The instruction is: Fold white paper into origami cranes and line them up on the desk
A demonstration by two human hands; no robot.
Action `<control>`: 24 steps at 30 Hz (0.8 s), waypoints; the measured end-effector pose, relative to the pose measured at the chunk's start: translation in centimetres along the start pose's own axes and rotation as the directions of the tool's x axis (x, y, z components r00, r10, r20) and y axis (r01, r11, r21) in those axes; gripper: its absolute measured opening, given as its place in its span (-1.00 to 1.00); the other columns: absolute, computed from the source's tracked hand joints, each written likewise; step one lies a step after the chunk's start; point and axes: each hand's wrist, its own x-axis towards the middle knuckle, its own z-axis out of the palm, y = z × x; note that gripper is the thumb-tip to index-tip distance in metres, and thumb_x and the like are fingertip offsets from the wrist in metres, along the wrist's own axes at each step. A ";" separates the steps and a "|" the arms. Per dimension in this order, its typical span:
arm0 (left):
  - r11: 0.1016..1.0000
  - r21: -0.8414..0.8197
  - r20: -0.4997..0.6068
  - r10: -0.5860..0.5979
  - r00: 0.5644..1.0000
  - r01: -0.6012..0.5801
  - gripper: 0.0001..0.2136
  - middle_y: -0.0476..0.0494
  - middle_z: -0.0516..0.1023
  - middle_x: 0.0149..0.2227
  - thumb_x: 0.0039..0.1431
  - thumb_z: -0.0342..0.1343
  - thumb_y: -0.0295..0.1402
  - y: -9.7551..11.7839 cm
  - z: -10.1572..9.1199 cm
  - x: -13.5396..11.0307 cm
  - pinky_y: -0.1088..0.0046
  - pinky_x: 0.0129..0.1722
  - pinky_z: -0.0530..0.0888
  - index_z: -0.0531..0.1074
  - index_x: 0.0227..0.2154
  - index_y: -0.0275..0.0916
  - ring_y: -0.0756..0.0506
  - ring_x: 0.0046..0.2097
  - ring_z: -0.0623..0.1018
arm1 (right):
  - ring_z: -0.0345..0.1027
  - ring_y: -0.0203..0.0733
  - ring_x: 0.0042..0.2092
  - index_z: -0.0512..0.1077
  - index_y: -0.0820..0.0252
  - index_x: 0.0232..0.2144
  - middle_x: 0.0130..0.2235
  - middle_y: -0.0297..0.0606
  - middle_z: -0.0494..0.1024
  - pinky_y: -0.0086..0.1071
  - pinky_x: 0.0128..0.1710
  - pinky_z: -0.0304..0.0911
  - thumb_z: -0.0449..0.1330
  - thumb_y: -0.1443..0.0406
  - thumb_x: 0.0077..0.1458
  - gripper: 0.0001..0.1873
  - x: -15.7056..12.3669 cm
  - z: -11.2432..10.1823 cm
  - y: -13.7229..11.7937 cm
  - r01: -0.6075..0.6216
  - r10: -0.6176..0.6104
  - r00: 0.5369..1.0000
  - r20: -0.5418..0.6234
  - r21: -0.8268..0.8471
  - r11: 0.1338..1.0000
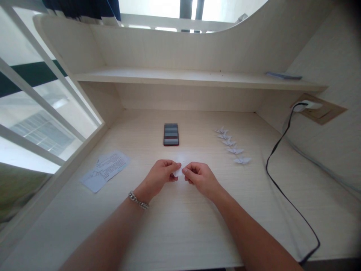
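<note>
Between my two hands, above the middle of the desk, is a small folded piece of white paper (177, 172). My left hand (165, 173), with a chain bracelet at the wrist, pinches it between thumb and fingers. My right hand (199, 175) is closed in a pinch at the paper's right edge; its fingertips partly hide what they grip. Several folded white paper cranes (235, 151) stand in a slanting row to the right of my hands. Beyond the hands lies a phone (170, 134) with a pixelated screen.
Printed paper sheets (113, 165) overlap at the left. A black cable (278, 190) runs from the wall socket (320, 109) down the right side to the front edge. A shelf (191, 77) spans the back, with a thin flat item (283, 76) on it. White railings (42, 101) border the left.
</note>
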 end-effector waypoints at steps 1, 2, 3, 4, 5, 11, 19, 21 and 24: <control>1.000 -0.019 -0.003 -0.013 1.000 0.013 -0.74 0.01 0.31 -0.60 -0.10 0.17 -0.20 0.0 0.0 0.0 0.53 -0.51 0.36 0.40 -0.59 -0.36 0.09 -0.55 0.31 | 0.15 -0.38 -0.58 0.34 0.23 -0.59 -0.61 -0.37 0.35 -0.50 -0.60 0.04 0.08 0.19 0.01 -0.75 0.0 0.0 0.0 0.003 -0.003 1.000 0.001 0.002 1.000; 0.999 -0.042 -0.005 -0.026 1.000 0.026 -0.74 0.01 0.30 -0.60 -0.10 0.17 -0.21 -0.1 0.1 0.0 0.54 -0.52 0.35 0.39 -0.60 -0.36 0.10 -0.55 0.30 | 0.15 -0.38 -0.58 0.34 0.23 -0.59 -0.61 -0.37 0.35 -0.50 -0.59 0.04 0.09 0.20 0.01 -0.75 0.0 0.0 -0.1 0.006 -0.006 1.000 0.004 0.008 1.000; 0.997 -0.067 -0.004 -0.041 0.999 0.041 -0.74 0.02 0.29 -0.61 -0.10 0.18 -0.22 -0.2 0.1 0.0 0.55 -0.52 0.35 0.39 -0.60 -0.36 0.10 -0.55 0.29 | 0.15 -0.38 -0.58 0.34 0.23 -0.59 -0.61 -0.37 0.35 -0.49 -0.59 0.04 0.09 0.20 0.00 -0.76 0.0 0.0 -0.1 0.007 -0.007 1.000 0.006 0.016 1.000; 0.994 -0.092 0.002 -0.054 0.999 0.054 -0.74 0.01 0.29 -0.61 -0.10 0.18 -0.22 -0.2 0.1 0.1 0.55 -0.53 0.35 0.39 -0.60 -0.36 0.10 -0.55 0.29 | 0.15 -0.38 -0.58 0.34 0.23 -0.59 -0.61 -0.37 0.35 -0.49 -0.59 0.04 0.09 0.20 0.00 -0.76 0.0 0.0 -0.1 0.006 -0.006 1.000 0.006 0.027 1.000; 0.991 -0.118 0.016 -0.065 0.998 0.066 -0.74 0.00 0.29 -0.60 -0.10 0.18 -0.22 -0.2 0.2 0.1 0.55 -0.52 0.35 0.39 -0.59 -0.36 0.10 -0.55 0.29 | 0.15 -0.38 -0.58 0.34 0.23 -0.59 -0.61 -0.37 0.36 -0.49 -0.59 0.04 0.10 0.20 0.00 -0.76 0.0 0.0 -0.1 0.004 -0.004 1.000 0.005 0.039 0.999; 0.982 -0.173 0.114 -0.052 0.992 0.072 -0.73 -0.01 0.32 -0.56 -0.04 0.14 -0.20 0.0 0.0 -0.1 0.53 -0.45 0.37 0.40 -0.53 -0.36 0.12 -0.55 0.29 | 0.14 -0.39 -0.58 0.34 0.25 -0.58 -0.59 -0.36 0.37 -0.49 -0.60 0.04 0.10 0.21 -0.01 -0.77 0.2 -0.1 0.3 -0.007 0.007 1.000 -0.002 0.076 0.997; 0.987 0.121 0.094 0.092 0.991 -0.103 -0.76 -0.01 0.37 -0.53 -0.03 0.13 -0.22 -0.1 -0.3 0.1 0.50 -0.39 0.35 0.38 -0.54 -0.34 0.05 -0.45 0.37 | 0.14 -0.39 -0.54 0.36 0.25 -0.58 -0.59 -0.37 0.34 -0.49 -0.56 0.04 0.09 0.23 0.02 -0.76 0.1 -0.2 0.1 0.082 -0.084 0.996 -0.026 -0.050 0.995; 0.979 0.144 0.080 0.134 0.988 -0.145 -0.77 -0.01 0.36 -0.54 -0.02 0.12 -0.23 -0.1 -0.3 0.2 0.50 -0.40 0.34 0.37 -0.55 -0.34 0.05 -0.46 0.37 | 0.15 -0.37 -0.55 0.37 0.25 -0.56 -0.59 -0.36 0.35 -0.48 -0.55 0.07 0.08 0.20 0.03 -0.75 0.2 -0.1 0.1 0.067 -0.068 0.997 -0.026 -0.025 0.997; 0.973 0.148 0.058 0.172 0.983 -0.179 -0.77 -0.01 0.35 -0.56 -0.01 0.11 -0.24 0.0 -0.2 0.3 0.51 -0.43 0.33 0.36 -0.56 -0.34 0.05 -0.48 0.36 | 0.19 -0.36 -0.55 0.38 0.25 -0.53 -0.57 -0.34 0.38 -0.47 -0.55 0.11 0.08 0.19 0.03 -0.75 0.2 -0.1 0.2 0.044 -0.043 0.999 -0.028 0.019 0.999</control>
